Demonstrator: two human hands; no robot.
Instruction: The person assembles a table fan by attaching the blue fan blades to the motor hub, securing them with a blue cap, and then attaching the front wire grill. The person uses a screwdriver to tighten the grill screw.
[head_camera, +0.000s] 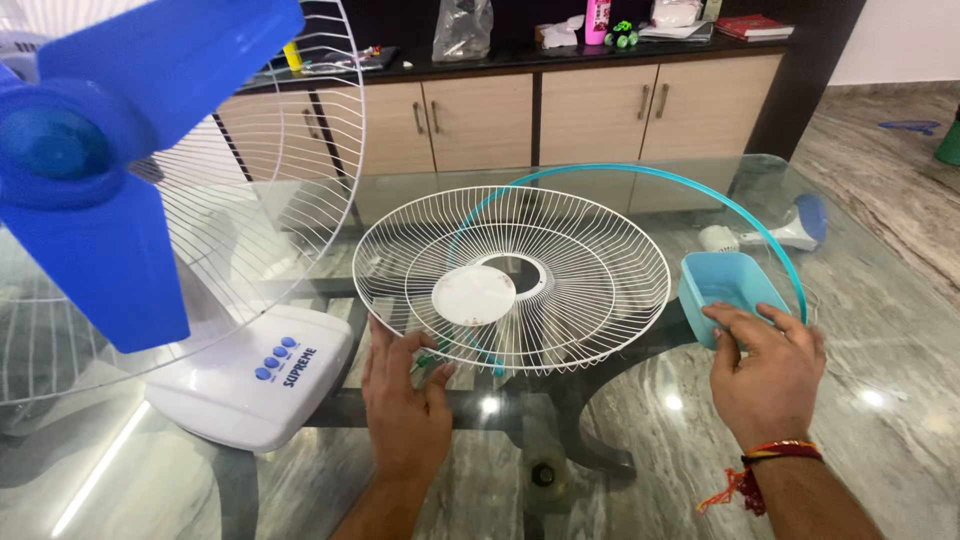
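Meanwhile, the left hand (405, 400) is closing on a small green tool (432, 355) at the near rim of the white grille (590, 290), lying flat on the glass table (880, 420); the right hand (765, 370), fingers curled, is gripping the blue tub (725, 280), steadying it beside the grille.

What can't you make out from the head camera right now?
- The small green tool under the left hand: fingers and the white fan guard cover most of it.
- Blue tub contents: right hand hides its near rim.
- Table fan: cut off by the left edge.
- Cabinet-top clutter: too small.
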